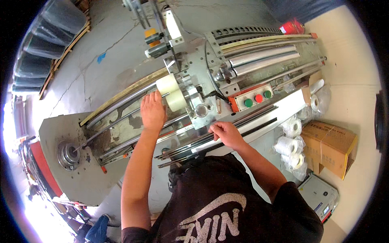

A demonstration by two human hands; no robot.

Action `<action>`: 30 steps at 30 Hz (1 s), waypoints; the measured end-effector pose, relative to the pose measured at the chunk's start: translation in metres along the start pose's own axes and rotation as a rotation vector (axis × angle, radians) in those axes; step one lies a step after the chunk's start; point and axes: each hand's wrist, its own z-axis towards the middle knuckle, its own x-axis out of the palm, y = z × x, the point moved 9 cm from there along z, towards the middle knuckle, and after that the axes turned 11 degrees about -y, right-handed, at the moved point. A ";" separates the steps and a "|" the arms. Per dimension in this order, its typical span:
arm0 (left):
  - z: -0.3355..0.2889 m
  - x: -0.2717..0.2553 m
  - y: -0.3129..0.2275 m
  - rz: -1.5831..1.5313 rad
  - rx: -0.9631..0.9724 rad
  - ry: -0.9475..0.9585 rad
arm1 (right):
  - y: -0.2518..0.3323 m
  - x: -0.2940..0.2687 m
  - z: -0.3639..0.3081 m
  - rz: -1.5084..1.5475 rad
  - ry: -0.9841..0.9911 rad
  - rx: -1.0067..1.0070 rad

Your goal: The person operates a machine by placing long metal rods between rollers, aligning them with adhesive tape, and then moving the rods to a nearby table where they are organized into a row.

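Observation:
My left hand (pixel 153 112) lies over a thin metal rod (pixel 121 119), its fingers bent together round it, just left of two cream-coloured rollers (pixel 175 100). The rod runs from a round chuck (pixel 69 154) at the machine's left end up to the rollers. These sit on the left side of a metal carriage (pixel 196 93). By the carriage's near edge my right hand (pixel 228 135) is closed, thumb against curled fingers; anything inside the fingers is hidden. Below it, several dark thin rods (pixel 190 148) lie along the machine's front.
A control box (pixel 253 98) with green and red buttons stands right of the carriage. Farther right are plastic-wrapped white rolls (pixel 291 146), a cardboard box (pixel 330 146) and a grey case (pixel 318 194). A red object (pixel 291 27) is beyond the machine's far right end. Dark wrapped bundles (pixel 48 44) stand far left.

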 end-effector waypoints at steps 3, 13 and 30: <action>0.002 0.003 -0.001 0.006 -0.021 0.062 | -0.022 -0.019 0.005 -0.249 -0.205 -0.211; 0.003 0.005 0.001 0.017 -0.017 0.138 | -0.013 -0.011 0.094 -0.558 -0.082 -0.666; 0.035 0.012 0.033 -0.573 -0.351 0.430 | -0.019 -0.001 0.096 -0.920 -0.161 -1.081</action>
